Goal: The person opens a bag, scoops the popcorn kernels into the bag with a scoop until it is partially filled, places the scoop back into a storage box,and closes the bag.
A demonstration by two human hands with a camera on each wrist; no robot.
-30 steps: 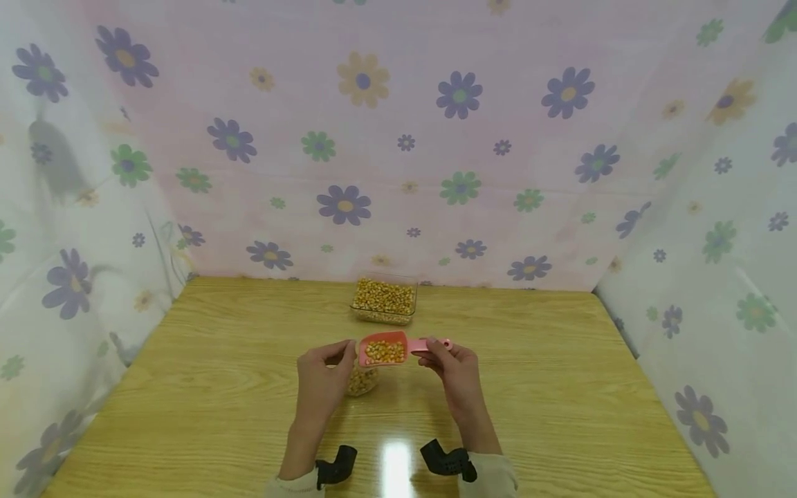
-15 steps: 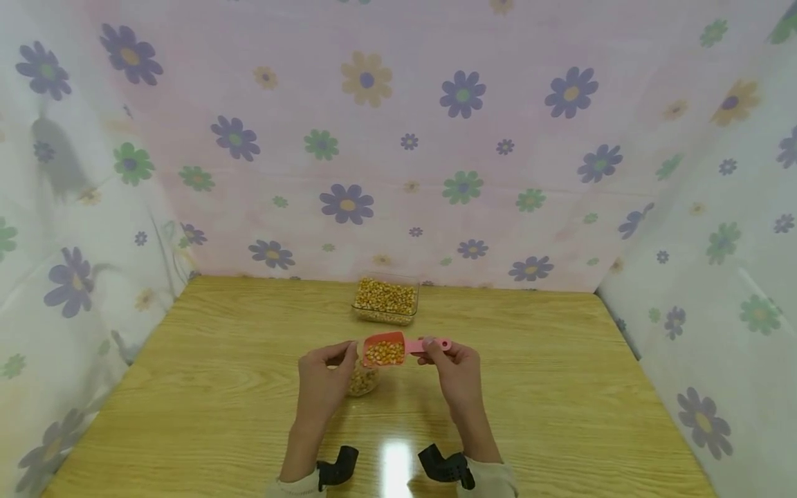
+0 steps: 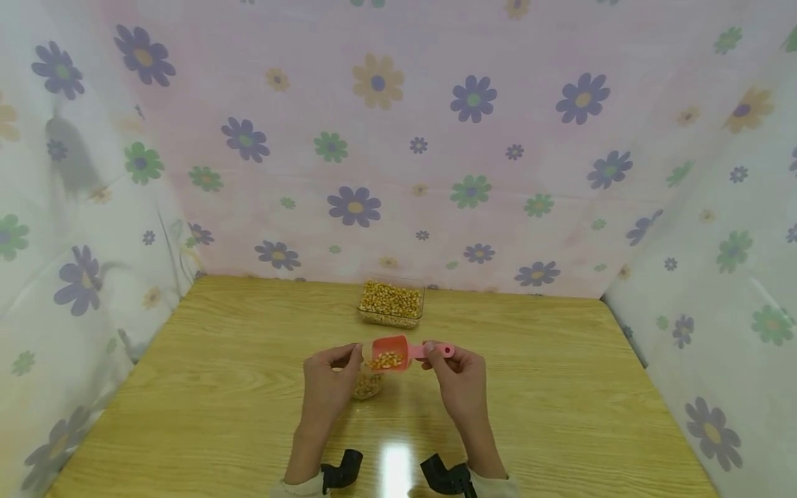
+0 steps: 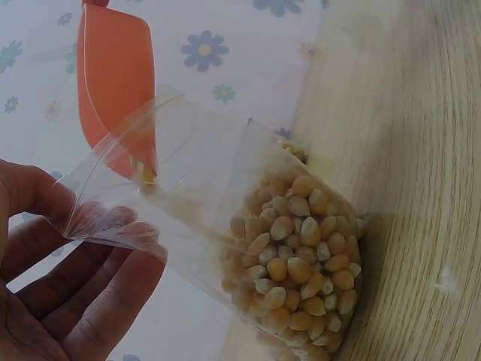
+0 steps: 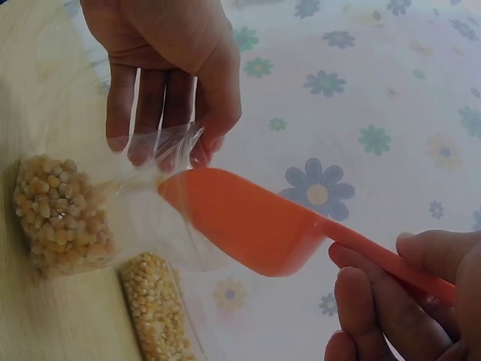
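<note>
A clear plastic bag (image 4: 199, 143) with corn kernels (image 4: 301, 263) in its lower part stands on the table. My left hand (image 3: 330, 380) pinches the bag's rim between thumb and fingers. By its handle, my right hand (image 3: 463, 380) grips a coral-pink scoop (image 3: 391, 342). The scoop tilts toward the left hand, its lip inside the bag's mouth. Kernels lie near that lip, and in the left wrist view some blurred ones drop from it into the bag. Both hands partly hide the bag in the head view.
A clear rectangular container (image 3: 389, 321) full of corn kernels stands behind the hands, near the back of the wooden table (image 3: 548, 387). Flower-patterned cloth (image 3: 436, 166) hangs at the back and on both sides.
The scoop has tipped to the left, and its kernels have slid toward the lip; fewer are in it now. The left hand keeps its pinch on the bag. The head view has shifted slightly.
</note>
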